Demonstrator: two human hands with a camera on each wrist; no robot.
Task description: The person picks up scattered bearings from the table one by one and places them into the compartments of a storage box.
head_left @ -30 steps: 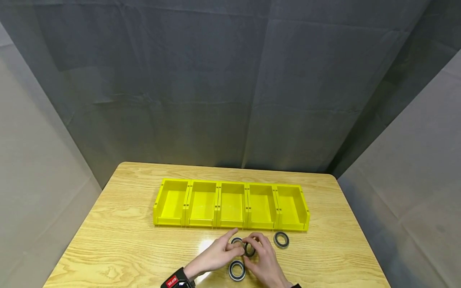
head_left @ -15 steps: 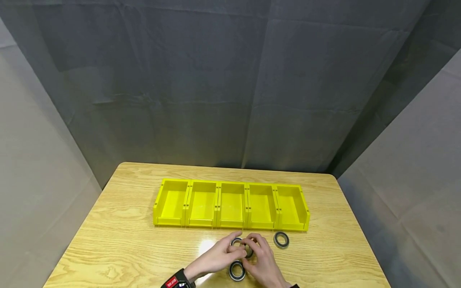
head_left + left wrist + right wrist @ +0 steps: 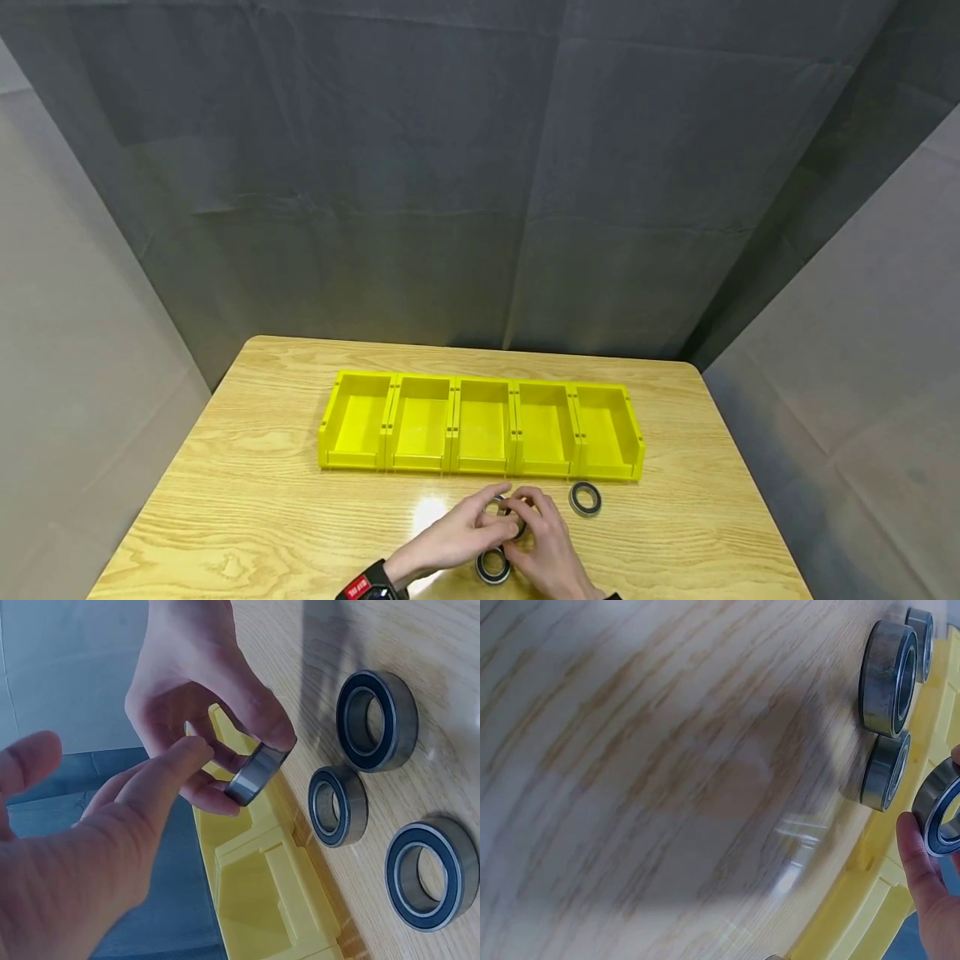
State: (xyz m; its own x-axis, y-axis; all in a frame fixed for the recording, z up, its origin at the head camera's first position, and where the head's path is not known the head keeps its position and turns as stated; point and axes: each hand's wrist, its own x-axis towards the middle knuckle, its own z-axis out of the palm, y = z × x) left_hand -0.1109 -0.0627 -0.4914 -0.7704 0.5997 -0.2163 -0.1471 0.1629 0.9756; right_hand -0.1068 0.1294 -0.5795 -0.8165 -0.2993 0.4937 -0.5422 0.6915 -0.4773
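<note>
In the left wrist view my right hand (image 3: 199, 690) pinches a ball bearing (image 3: 256, 774) between thumb and fingers, above the table. The same bearing (image 3: 937, 806) shows at the right edge of the right wrist view. My left hand (image 3: 457, 533) comes close from the left, fingers fairly straight, one fingertip over the held bearing; whether it touches cannot be made out. Below the hands lies a bearing (image 3: 493, 567), and another (image 3: 495, 503) is partly hidden behind them. To the right of my right hand (image 3: 550, 546) lies a separate bearing (image 3: 586, 498).
A row of joined yellow bins (image 3: 483, 462) stands behind the hands, with nothing seen inside. The wooden table (image 3: 247, 500) has grey curtains (image 3: 420, 183) behind it and pale panels at both sides. More loose bearings (image 3: 889, 679) lie close together beside the bins.
Both hands stay nearly in place. The held bearing has shifted slightly left and turned, so the fingers cover more of it; the left hand has edged right.
</note>
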